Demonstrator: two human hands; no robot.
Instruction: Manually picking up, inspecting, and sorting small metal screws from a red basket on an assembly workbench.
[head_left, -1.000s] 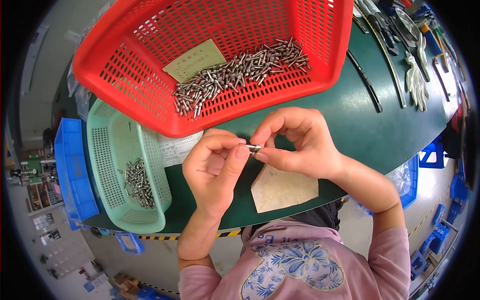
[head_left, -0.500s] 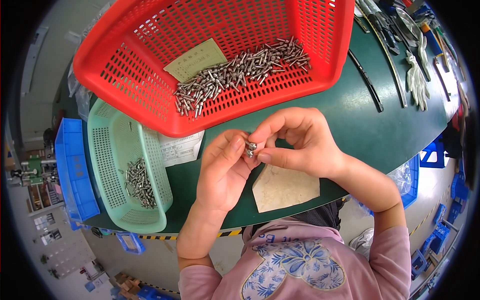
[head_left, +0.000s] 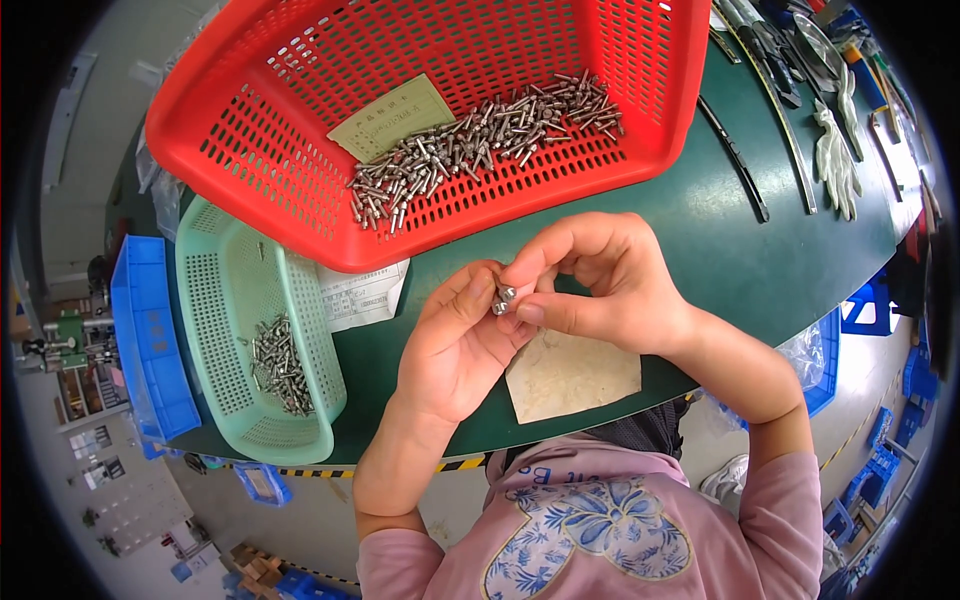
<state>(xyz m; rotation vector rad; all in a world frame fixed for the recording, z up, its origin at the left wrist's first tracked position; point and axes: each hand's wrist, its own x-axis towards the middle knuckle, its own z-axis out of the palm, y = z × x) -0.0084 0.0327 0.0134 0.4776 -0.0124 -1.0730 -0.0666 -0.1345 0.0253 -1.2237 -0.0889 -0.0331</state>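
Note:
Small shiny metal pins with rounded heads point(head_left: 504, 298) sit between my two hands over the table; their shanks are mostly hidden by fingers. My left hand point(head_left: 447, 345) is closed on them, its thumb pressed along the fingers. From the right, my right hand point(head_left: 610, 295) reaches in with thumb and forefinger bent around the heads, pinching at them. Beyond my hands stands a large red basket point(head_left: 400, 255) with a heap of similar metal pins point(head_left: 480, 140) and a yellowish card point(head_left: 392, 117). Beneath my right hand lies a beige sheet point(head_left: 575, 378) at the table's near edge.
A light green basket point(head_left: 325, 390) holding metal pins stands to the left, beside a blue bin point(head_left: 155, 340). Partly under the baskets lies a printed paper point(head_left: 365, 297). White gloves point(head_left: 835, 165), a black strip point(head_left: 733, 158) and tools are on the green table point(head_left: 690, 215) at far right.
My left hand has shifted slightly and turned a little, and the pin heads now sit at a different angle. My right hand keeps nearly the same place. The baskets stay put.

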